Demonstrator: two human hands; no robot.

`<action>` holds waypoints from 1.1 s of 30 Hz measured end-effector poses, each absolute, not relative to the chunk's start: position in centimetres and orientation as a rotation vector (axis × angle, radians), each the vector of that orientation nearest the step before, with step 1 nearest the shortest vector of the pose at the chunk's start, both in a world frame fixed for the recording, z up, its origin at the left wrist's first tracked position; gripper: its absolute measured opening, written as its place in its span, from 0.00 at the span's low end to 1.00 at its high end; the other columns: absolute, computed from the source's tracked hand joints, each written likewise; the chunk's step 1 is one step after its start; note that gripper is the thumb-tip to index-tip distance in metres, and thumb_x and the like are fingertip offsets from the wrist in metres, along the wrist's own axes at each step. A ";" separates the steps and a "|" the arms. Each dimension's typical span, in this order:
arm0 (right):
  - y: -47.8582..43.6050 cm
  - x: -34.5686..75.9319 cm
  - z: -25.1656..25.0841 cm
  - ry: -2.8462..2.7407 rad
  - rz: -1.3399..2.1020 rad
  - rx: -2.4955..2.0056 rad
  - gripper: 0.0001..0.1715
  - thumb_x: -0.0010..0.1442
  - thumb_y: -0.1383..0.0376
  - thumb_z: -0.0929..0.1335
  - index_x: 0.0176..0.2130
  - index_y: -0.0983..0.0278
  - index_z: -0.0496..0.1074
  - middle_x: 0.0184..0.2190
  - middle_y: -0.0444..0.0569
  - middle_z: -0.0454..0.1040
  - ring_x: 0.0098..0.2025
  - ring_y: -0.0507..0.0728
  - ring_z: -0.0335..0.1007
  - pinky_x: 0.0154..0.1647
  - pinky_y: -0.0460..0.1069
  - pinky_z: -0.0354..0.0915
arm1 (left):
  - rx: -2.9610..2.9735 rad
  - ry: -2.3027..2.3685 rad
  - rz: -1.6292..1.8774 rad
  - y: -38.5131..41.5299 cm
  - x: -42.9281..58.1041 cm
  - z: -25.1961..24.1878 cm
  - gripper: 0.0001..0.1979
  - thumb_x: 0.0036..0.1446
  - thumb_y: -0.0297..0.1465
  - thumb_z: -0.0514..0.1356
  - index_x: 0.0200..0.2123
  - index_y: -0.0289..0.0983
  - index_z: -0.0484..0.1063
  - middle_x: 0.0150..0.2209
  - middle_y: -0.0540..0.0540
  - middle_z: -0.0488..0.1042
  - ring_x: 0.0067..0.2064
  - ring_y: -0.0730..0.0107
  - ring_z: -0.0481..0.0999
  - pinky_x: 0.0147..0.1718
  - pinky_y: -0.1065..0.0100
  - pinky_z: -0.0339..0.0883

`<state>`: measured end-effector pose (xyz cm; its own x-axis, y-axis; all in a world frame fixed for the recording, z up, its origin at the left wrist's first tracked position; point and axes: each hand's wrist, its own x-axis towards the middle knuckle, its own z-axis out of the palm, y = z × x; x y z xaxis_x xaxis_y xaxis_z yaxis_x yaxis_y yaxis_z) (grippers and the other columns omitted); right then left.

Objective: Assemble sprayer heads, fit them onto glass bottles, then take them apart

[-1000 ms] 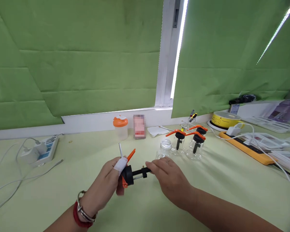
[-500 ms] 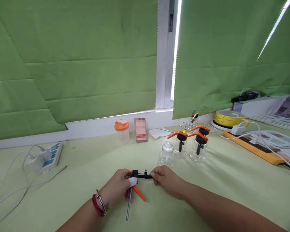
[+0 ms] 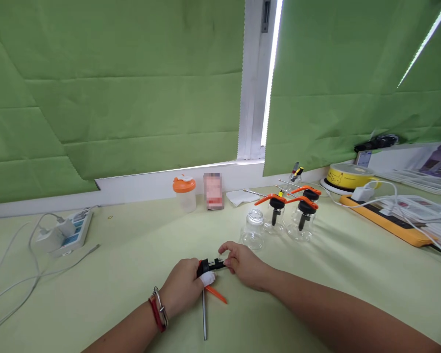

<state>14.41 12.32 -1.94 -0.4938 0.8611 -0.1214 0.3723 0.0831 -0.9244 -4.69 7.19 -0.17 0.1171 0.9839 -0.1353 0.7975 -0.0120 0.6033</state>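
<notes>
My left hand, one finger wrapped in white tape, is closed on the black cap of a pump head held just above the green table. An orange lever and a thin metal tube hang from it towards me. My right hand pinches the black stem end of the same pump head from the right. Behind my right hand stands an open clear glass bottle without a top. Two more clear bottles with black and orange pump heads stand to its right.
At the back stand an orange-lidded cup, a small pink box and a white tissue. A power strip with cables lies at left. Right side holds a yellow round tin, an orange-edged pad and white cables.
The pump head was turned over: its tube and orange lever pointed up a second ago and now point down towards me. Both hands moved lower and closer to the table.
</notes>
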 end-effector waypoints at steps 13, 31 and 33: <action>12.7 14.1 -2.7 -2.038 1.245 -1.175 0.08 0.56 0.70 0.60 0.37 0.61 0.64 0.21 0.40 0.62 0.23 0.49 0.54 0.23 0.43 0.51 | 1.851 1.648 0.498 8.1 -5.2 -0.6 0.16 0.51 0.44 0.53 0.23 0.37 0.60 0.22 0.52 0.60 0.24 0.73 0.58 0.23 0.72 0.51; 12.9 14.2 -2.5 -2.104 1.228 -1.126 0.09 0.57 0.70 0.59 0.38 0.61 0.64 0.21 0.40 0.62 0.24 0.49 0.54 0.24 0.43 0.51 | 1.799 1.647 0.506 8.0 -5.1 -0.3 0.16 0.50 0.44 0.54 0.22 0.37 0.60 0.22 0.53 0.58 0.24 0.74 0.56 0.23 0.72 0.50; 12.9 14.2 -2.5 -2.104 1.223 -1.122 0.09 0.56 0.70 0.60 0.38 0.61 0.64 0.21 0.40 0.62 0.24 0.49 0.54 0.24 0.43 0.51 | 1.800 1.648 0.509 8.0 -5.1 -0.3 0.17 0.50 0.44 0.54 0.22 0.37 0.59 0.22 0.53 0.58 0.24 0.74 0.56 0.23 0.72 0.50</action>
